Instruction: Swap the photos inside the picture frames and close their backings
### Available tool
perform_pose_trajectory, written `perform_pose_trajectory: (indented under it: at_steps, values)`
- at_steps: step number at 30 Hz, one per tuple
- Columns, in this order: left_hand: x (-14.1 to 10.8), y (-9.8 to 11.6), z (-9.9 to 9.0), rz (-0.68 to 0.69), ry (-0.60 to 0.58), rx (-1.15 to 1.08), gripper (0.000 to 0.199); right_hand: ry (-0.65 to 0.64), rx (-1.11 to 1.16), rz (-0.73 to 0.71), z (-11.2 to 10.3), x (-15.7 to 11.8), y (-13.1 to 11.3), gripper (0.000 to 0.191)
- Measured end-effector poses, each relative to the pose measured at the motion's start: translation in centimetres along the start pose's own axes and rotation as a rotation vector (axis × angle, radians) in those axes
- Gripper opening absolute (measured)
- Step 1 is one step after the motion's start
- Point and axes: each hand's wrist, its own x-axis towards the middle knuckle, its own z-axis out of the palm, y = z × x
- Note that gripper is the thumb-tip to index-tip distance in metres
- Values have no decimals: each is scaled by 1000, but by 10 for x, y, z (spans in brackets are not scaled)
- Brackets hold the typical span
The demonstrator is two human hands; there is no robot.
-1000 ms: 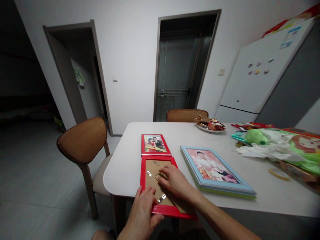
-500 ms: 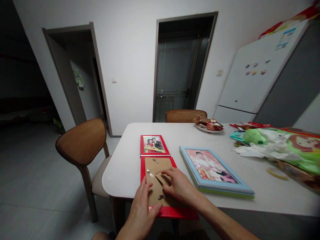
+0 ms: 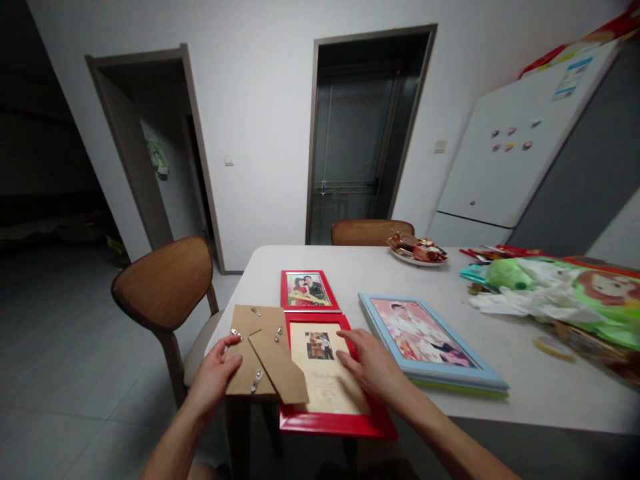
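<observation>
A brown backing board point(image 3: 250, 367) with metal clips and a stand flap is pinched at its left edge by my left hand point(image 3: 213, 373). It overlaps the left side of a red frame point(image 3: 330, 423). Inside that frame lies a cream sheet point(image 3: 337, 393) with a small photo point(image 3: 320, 345) on it. My right hand point(image 3: 373, 363), fingers apart, rests over the frame's right side by the sheet. Just beyond is a smaller-looking red frame point(image 3: 311, 309) holding a picture of two people.
Blue and green frames point(image 3: 430, 340) are stacked on the white table point(image 3: 345, 260), right of my right hand. Farther right are a plate of items point(image 3: 420, 250), a green bag with white tissue point(image 3: 540, 287) and a tape roll point(image 3: 554, 348). A wooden chair point(image 3: 165, 287) stands left.
The backing board has come off the near red frame and moved left with my left hand, uncovering the cream sheet. My right hand has let go of the stand flap and shifted slightly right.
</observation>
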Motion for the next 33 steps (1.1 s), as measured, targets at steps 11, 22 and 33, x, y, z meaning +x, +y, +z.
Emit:
perform_pose_trajectory:
  at_steps: [11,22,33]
  values:
    - [31,-7,-43,130,101,744,41,-100,-204,178,16,-5,25,44]
    - [-17,-15,53,515,-19,804,40,-103,650,436,2,1,15,69]
    - [-46,-18,123,936,-280,848,43,-136,1094,396,-21,-5,-12,80]
